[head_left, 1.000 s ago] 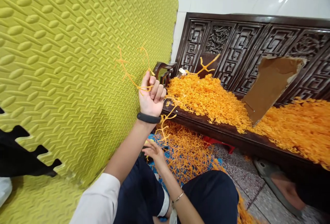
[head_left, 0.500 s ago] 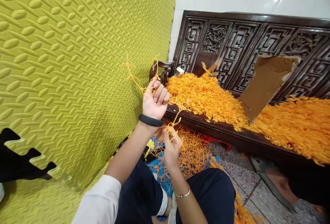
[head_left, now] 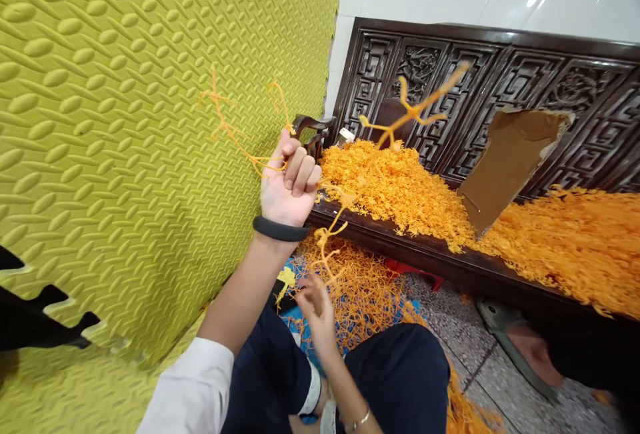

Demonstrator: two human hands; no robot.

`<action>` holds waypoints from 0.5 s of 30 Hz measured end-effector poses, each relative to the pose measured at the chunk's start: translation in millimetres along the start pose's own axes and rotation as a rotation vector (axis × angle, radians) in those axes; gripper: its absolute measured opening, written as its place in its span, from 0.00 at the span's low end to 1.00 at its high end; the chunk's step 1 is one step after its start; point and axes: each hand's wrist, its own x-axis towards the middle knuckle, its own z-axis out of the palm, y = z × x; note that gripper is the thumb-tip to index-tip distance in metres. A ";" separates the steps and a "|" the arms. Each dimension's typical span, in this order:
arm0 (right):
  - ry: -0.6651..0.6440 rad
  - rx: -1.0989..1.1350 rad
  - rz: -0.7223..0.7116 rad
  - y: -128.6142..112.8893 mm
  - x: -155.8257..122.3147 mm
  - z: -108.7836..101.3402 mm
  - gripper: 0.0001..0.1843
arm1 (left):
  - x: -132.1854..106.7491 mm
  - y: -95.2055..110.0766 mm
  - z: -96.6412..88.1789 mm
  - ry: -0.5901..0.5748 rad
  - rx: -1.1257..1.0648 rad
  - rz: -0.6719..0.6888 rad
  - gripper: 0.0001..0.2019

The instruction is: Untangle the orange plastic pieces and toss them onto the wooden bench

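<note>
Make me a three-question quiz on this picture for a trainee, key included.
1. True or false: the left hand has a black band at its wrist.
2. What stands between the orange heaps on the bench? A) a bottle B) a cardboard sheet C) a basket
3. Fill in: the left hand holds orange branching ____.

Key: 1. True. 2. B. 3. Strands.
</note>
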 end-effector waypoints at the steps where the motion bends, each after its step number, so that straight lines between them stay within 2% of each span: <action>1: -0.022 0.016 -0.087 -24.0 15.3 2.4 0.31 | -1.8 -3.0 -0.6 0.007 -0.001 -0.021 0.26; 3: -0.060 0.047 -0.271 -67.8 40.2 7.0 0.34 | -4.3 -8.7 -2.4 0.016 -0.003 -0.054 0.26; 4: -0.072 0.031 -0.332 -84.5 48.3 9.1 0.31 | -5.0 -10.9 -3.1 0.014 -0.006 -0.062 0.26; 6: -0.068 -0.047 -0.396 -102.2 54.9 13.4 0.17 | -5.7 -13.5 -4.2 0.006 -0.014 -0.074 0.26; 7: -0.065 -0.093 -0.392 -102.7 53.8 15.7 0.10 | -5.9 -13.9 -4.7 0.005 -0.019 -0.077 0.26; 8: -0.064 -0.127 -0.372 -98.0 50.2 17.9 0.08 | -6.0 -14.0 -5.3 0.010 -0.027 -0.077 0.26; 11: -0.097 -0.114 -0.279 -63.7 29.0 22.9 0.14 | -6.2 -14.1 -10.8 0.046 -0.038 -0.107 0.26; 15: -0.077 0.012 -0.186 -22.3 -3.5 17.1 0.18 | -8.8 -21.6 -28.4 0.145 -0.033 -0.264 0.27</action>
